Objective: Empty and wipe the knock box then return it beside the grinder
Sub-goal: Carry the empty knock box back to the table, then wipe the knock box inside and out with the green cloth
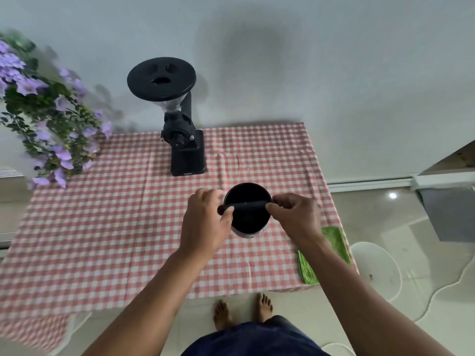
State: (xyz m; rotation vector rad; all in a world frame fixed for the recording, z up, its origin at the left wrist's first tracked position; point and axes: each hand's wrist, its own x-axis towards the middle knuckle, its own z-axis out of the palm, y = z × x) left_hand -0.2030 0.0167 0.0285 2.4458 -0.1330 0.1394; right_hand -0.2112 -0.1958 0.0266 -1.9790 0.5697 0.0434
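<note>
The black round knock box (248, 219) stands upright on the red-and-white checked tablecloth (123, 227), in front and to the right of the black grinder (183, 140). A black knock bar (249, 204) lies across its rim. My left hand (205, 222) pinches the bar's left end and my right hand (295, 217) pinches its right end. The inside of the box looks dark; I cannot tell what is in it. A folded green cloth (326, 253) lies on the table's right edge, partly under my right forearm.
Purple flowers with green leaves (48, 116) hang over the table's far left corner. A white wall stands behind the grinder. A white stool (377, 268) sits on the tiled floor to the right. My bare feet (243, 310) are at the table's near edge.
</note>
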